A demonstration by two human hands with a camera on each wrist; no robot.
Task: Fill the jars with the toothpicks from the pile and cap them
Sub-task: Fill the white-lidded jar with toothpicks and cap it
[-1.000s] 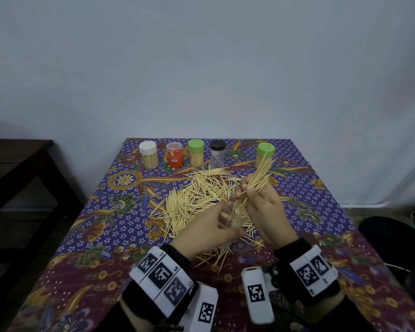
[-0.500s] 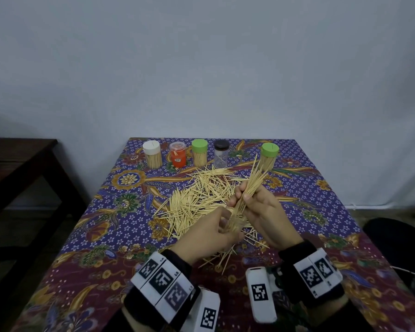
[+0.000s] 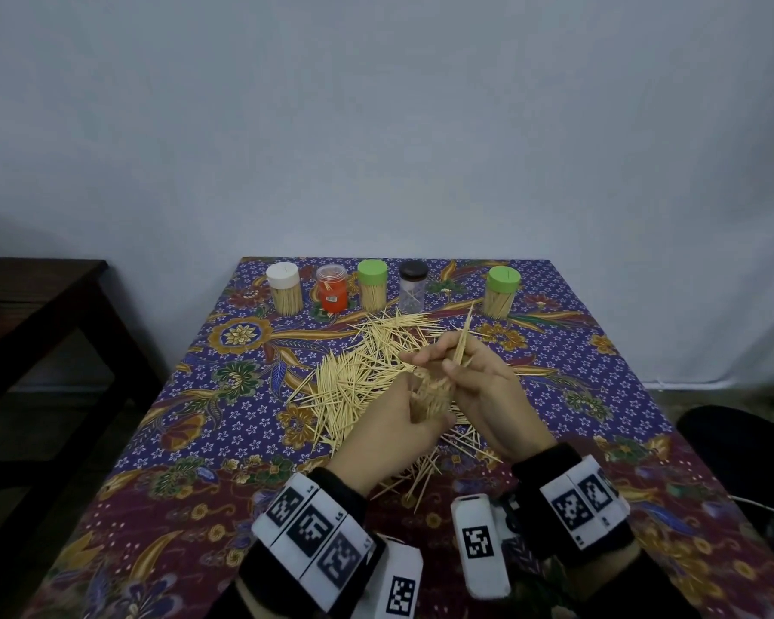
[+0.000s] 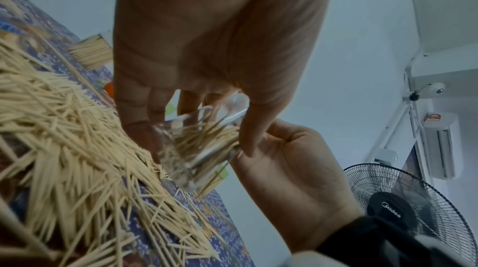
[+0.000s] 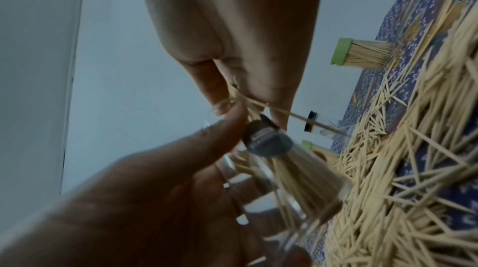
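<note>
Head view: a clear jar (image 3: 430, 397) is gripped by the left hand (image 3: 394, 433) above the toothpick pile (image 3: 358, 373). A toothpick bundle (image 3: 462, 346) is pinched by the right hand (image 3: 488, 390) just above the jar, so filling is judged to be in hand. Next, the bundle must be guided into the mouth.

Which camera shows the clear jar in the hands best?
The right wrist view: the jar fills the frame, tilted, toothpicks packed inside, left hand gripping it. The left wrist view shows it smaller, between fingers. In the head view the hands mostly hide it.

Left hand (image 3: 398, 422) grips jar (image 3: 430, 395); right hand (image 3: 488, 395) pinches toothpicks (image 3: 462, 341).
</note>
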